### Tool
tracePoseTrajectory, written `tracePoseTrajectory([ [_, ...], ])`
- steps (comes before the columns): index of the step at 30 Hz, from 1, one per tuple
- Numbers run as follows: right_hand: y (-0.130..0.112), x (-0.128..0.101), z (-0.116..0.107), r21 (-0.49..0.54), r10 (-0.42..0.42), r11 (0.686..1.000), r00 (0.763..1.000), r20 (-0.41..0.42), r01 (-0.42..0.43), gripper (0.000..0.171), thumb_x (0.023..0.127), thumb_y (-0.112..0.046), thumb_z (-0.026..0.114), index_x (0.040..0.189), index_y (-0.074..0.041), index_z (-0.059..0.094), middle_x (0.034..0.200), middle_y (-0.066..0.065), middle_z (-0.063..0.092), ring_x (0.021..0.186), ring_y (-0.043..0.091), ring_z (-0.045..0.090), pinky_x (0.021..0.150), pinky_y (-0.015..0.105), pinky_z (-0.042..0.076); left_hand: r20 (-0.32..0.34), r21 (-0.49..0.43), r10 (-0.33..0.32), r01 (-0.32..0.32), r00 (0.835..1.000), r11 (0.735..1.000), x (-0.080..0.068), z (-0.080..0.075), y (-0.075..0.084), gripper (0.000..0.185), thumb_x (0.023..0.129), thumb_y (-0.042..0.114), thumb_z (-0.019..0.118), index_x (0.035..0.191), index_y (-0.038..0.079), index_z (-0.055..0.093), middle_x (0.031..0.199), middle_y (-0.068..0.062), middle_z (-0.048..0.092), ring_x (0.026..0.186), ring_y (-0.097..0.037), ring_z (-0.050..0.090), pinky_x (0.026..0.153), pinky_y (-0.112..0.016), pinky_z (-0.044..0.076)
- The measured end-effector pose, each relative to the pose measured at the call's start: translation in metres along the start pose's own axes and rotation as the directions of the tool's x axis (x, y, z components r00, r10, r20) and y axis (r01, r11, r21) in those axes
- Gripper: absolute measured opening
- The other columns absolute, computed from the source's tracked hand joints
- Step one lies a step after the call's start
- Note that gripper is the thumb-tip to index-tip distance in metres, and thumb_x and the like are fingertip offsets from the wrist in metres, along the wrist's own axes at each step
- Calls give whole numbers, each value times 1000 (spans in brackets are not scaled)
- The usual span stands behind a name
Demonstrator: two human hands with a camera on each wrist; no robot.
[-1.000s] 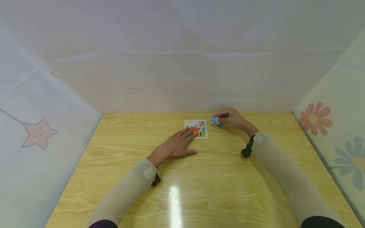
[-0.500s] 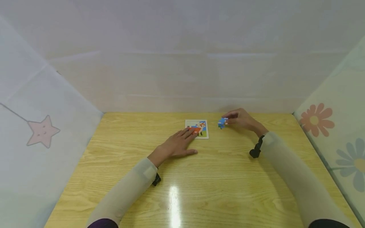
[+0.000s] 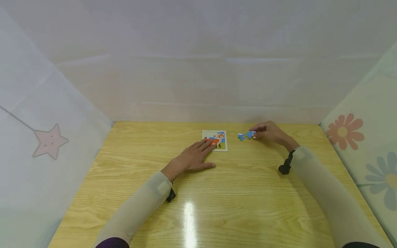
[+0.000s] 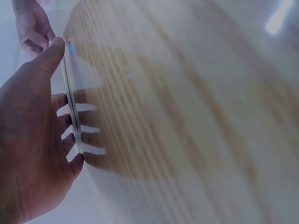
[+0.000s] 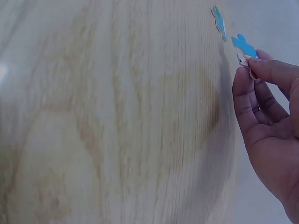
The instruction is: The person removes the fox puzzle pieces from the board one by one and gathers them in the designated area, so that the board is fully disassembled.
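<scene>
My left hand [image 3: 192,157] lies flat, its straight fingers resting on a small square jigsaw puzzle [image 3: 222,138] with a white border and an orange animal on it. Part of the picture is hidden under those fingers. In the left wrist view, the fingertips lie along the edge of the puzzle board [image 4: 71,95]. To the right, my right hand [image 3: 273,133] pinches a blue puzzle piece [image 5: 245,46] between thumb and fingers. A second puzzle piece [image 3: 241,137], blue and green, lies on the table just left of the held one.
The wooden table [image 3: 235,199] ends at a pale cloth wall [image 3: 198,86] right behind the puzzle. Printed cloth panels stand at both sides, with a star [image 3: 50,142] on the left and flowers [image 3: 344,132] on the right.
My right hand has moved right, away from the puzzle, with the piece between its fingers. The other loose piece, partly covered before, now shows beside it. My left hand stays in place.
</scene>
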State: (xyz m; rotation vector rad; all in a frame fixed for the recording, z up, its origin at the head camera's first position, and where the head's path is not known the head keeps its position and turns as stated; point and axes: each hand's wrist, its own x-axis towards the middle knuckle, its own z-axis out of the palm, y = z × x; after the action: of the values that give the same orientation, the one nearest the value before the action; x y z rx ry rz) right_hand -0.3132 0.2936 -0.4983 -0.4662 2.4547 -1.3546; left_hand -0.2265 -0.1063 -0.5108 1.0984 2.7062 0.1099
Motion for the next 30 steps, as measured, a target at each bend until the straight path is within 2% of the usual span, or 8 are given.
tracePoseTrajectory([
  [5,1,-6,-1,23,31,999,999,13,-31,30,100,-4,73,129,7,72,132,28,69,100,22,75,86,32,63,-4,6,4,-4,1000,1000,0,1,0,88,107,70,38,172,16,15,179,-9,7,165,-31,7,132,-52,18],
  [10,4,-8,-2,-1,51,999,999,8,-51,29,100,-2,72,128,5,74,130,27,70,100,24,76,86,32,64,0,15,2,-2,1000,1000,1,2,0,88,107,71,38,172,17,15,179,-9,7,165,-31,6,132,-51,17],
  [15,8,-6,-1,-97,5,995,1000,-14,-7,26,99,-2,73,124,3,76,124,25,73,98,27,75,81,28,63,7,26,-4,4,1000,1000,1,2,0,89,106,71,38,172,17,14,179,-8,6,165,-31,6,132,-50,16],
  [21,8,-5,1,-228,-29,974,999,-44,18,22,99,-4,74,121,-1,79,118,20,77,99,30,74,76,21,57,9,31,-6,6,1000,1000,1,1,1,89,106,71,37,172,17,13,179,-8,5,165,-30,5,132,-49,15],
  [25,4,-5,3,-271,-53,962,997,-55,36,22,98,-2,74,119,0,79,119,22,76,103,35,73,82,29,59,-1,24,-1,1,1000,1000,1,2,0,89,106,71,38,172,16,14,179,-8,6,165,-31,6,132,-50,17],
  [28,3,-5,4,-291,-60,956,996,-58,41,22,98,-2,74,120,1,79,120,23,76,105,37,73,84,32,59,-8,14,1,-1,1000,1000,1,1,0,89,106,71,39,172,16,15,179,-9,7,165,-32,7,132,-52,18],
  [30,3,-5,4,-293,-57,955,997,-60,37,22,98,-2,74,120,1,79,120,23,76,105,38,73,83,29,58,-9,11,3,-3,1000,1000,1,1,0,88,107,70,39,172,15,15,179,-9,8,165,-32,7,132,-52,18],
])
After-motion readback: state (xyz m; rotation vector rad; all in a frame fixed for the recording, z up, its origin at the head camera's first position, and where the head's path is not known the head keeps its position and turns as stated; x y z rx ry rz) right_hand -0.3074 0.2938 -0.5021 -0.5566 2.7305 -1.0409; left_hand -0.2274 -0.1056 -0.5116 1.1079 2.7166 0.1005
